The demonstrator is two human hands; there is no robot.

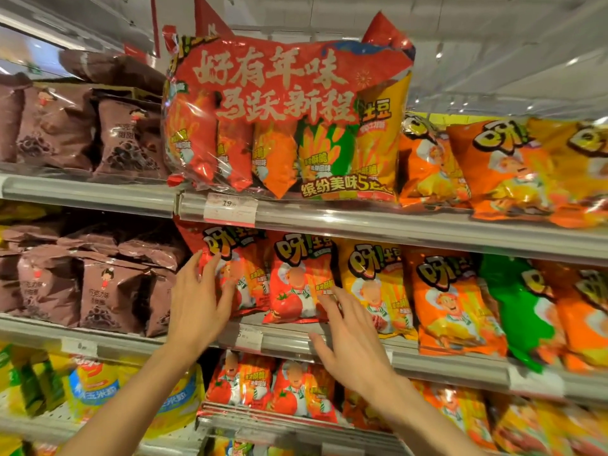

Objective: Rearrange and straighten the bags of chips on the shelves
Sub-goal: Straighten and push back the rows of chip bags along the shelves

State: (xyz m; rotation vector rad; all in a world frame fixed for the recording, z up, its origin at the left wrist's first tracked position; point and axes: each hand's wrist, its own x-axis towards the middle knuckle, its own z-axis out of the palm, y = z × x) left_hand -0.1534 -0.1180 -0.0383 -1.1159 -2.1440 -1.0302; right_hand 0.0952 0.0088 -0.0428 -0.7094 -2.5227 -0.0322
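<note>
Supermarket shelves fill the view, 3 tiers packed with snack bags behind clear plastic rails. On the middle shelf [329,340], the left hand [197,301] reaches up with its grip spread, fingers straight, fingertips resting on the left edge of a red chip bag [237,274] at the row's left end. The right hand [348,343] is also spread, fingers relaxed and extended toward the lower right corner of the second red chip bag [296,281], which stands upright just beside the first; whether they touch it I cannot tell. Right of these stand a yellow bag [375,284], an orange bag [450,301] and a green bag [516,304], leaning slightly. Above, on the top shelf, a large red multipack [286,120] stands over a price tag [230,209], with orange bags [487,166] to its right. Brown bags [108,291] fill the left section, and more red bags [263,386] sit on the shelf below.
</note>
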